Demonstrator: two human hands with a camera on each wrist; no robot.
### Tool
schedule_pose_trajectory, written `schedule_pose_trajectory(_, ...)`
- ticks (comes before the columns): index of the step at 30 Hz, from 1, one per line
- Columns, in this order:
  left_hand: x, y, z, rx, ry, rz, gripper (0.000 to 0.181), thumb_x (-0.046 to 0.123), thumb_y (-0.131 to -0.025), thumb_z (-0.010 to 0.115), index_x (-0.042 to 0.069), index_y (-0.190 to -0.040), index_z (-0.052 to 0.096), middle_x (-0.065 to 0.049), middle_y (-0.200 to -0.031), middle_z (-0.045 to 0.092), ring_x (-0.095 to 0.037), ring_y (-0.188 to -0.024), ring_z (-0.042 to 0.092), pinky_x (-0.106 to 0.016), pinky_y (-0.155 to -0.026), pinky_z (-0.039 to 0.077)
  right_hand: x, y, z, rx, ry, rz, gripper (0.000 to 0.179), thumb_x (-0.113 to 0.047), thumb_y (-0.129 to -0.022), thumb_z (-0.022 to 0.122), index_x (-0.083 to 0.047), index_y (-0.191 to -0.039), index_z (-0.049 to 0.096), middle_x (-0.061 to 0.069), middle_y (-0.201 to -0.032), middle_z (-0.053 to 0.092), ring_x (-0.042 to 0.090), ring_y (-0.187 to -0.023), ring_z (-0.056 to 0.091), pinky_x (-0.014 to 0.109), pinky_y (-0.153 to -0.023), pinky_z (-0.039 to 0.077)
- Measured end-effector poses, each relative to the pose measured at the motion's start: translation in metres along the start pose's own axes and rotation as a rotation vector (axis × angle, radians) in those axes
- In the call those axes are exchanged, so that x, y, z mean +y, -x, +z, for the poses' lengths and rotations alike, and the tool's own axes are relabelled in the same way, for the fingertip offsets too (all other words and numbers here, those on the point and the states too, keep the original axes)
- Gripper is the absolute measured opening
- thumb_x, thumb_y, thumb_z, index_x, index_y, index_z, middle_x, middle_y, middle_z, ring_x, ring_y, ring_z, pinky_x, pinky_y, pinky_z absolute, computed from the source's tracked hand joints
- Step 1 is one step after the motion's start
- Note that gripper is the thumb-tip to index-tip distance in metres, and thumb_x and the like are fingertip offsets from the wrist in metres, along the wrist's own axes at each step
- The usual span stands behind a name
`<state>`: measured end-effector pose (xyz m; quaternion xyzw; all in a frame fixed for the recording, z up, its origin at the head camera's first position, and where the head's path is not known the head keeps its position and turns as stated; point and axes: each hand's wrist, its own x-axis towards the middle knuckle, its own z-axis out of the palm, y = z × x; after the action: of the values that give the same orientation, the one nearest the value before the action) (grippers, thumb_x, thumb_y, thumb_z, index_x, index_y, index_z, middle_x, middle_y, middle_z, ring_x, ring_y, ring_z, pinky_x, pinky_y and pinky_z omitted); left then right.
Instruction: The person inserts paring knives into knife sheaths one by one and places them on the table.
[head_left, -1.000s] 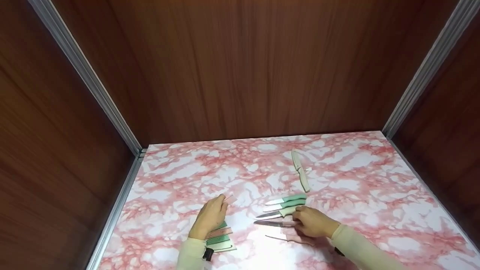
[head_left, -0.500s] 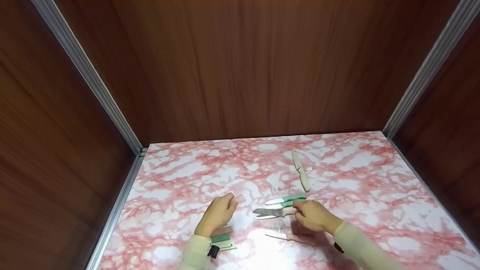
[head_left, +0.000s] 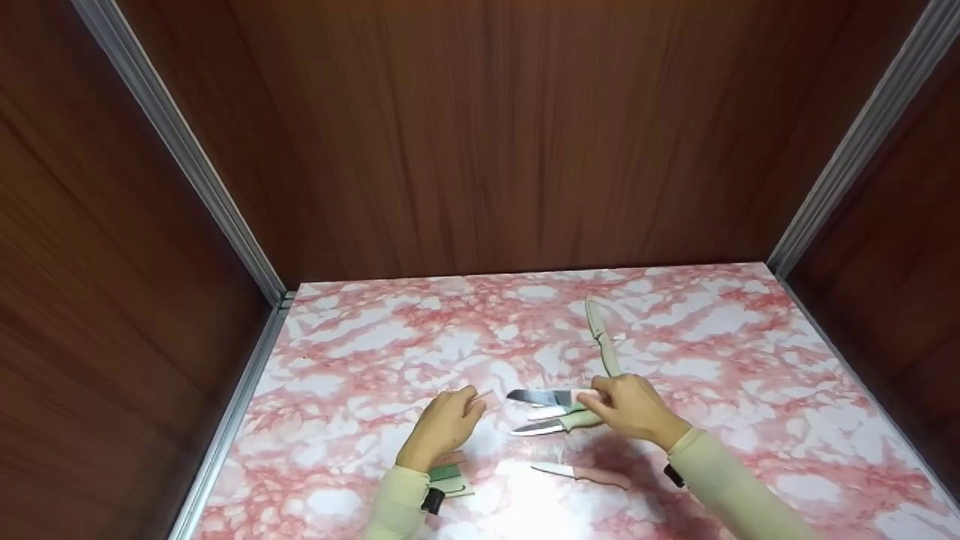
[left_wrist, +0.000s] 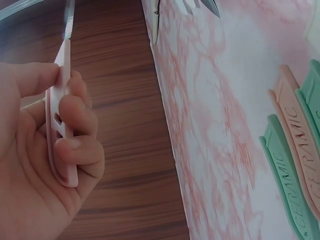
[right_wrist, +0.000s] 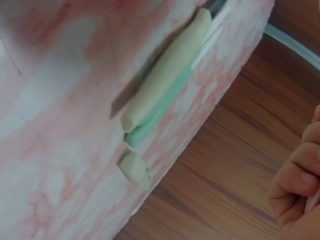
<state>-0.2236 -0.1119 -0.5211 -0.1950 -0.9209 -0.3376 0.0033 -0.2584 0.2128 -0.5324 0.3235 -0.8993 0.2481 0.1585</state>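
My left hand (head_left: 442, 429) grips a pink blade cover (left_wrist: 61, 112), thumb and fingers curled round it. My right hand (head_left: 634, 406) holds a knife (head_left: 536, 396) by its pale pink handle. Its steel blade points left toward the cover, the two apart in the head view. Under the raised blade lie a green-handled knife (right_wrist: 162, 111) and a cream-handled knife (head_left: 583, 421), side by side. Nearer the front lies a pink-handled knife (head_left: 596, 475) with a white blade. Beside my left wrist, several blade covers (head_left: 446, 472) in green, pink and cream lie overlapping, partly hidden by the arm.
Toward the back lies a cream knife (head_left: 596, 326), its blade seemingly in a cream cover and its handle end near my right hand. The marbled pink-and-white tabletop (head_left: 360, 352) meets brown wood-grain panels (head_left: 480, 150) at the back and sides.
My right hand has lifted the pink-handled knife from the row and carried it away from me, above the other knives. My left hand has moved slightly right with the pink cover.
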Motion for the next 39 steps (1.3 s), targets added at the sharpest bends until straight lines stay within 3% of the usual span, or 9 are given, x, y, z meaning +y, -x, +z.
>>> schedule_pose_trajectory(23, 0.0074, 0.0007, 0.0000, 0.001, 0.009, 0.015, 0.030, 0.030, -0.100, 0.047, 0.017, -0.074, 0.041, 0.008, -0.058, 0.030, -0.007, -0.050, 0.027, -0.024, -0.049, 0.026, -0.0086, -0.0075, -0.0077, 0.009, 0.021, -0.077, 0.039, -0.033, -0.088, 0.067, -0.024, -0.063, 0.039, -0.020, -0.053, 0.022, -0.002, -0.045, 0.021, 0.021, -0.043, 0.022)
schedule_pose_trajectory(29, 0.0086, 0.0014, -0.0013, 0.000, 0.022, 0.022, 0.026, 0.030, -0.099, 0.049, 0.017, -0.077, 0.046, 0.009, -0.059, 0.033, -0.006, -0.051, 0.031, -0.023, -0.049, 0.027, -0.0095, -0.0090, -0.0086, 0.003, 0.025, -0.061, 0.039, -0.034, -0.089, 0.066, -0.024, -0.063, 0.039, -0.020, -0.052, 0.022, -0.002, -0.045, 0.021, 0.022, -0.044, 0.022)
schedule_pose_trajectory(39, 0.0061, 0.0004, -0.0028, 0.009, -0.027, 0.021, 0.029, 0.033, -0.099, 0.047, 0.018, -0.075, 0.043, 0.009, -0.059, 0.031, -0.007, -0.052, 0.029, -0.024, -0.051, 0.027, -0.0072, -0.0092, -0.0074, 0.010, 0.037, -0.091, 0.039, -0.032, -0.089, 0.066, -0.024, -0.063, 0.038, -0.019, -0.052, 0.022, -0.002, -0.045, 0.020, 0.022, -0.044, 0.021)
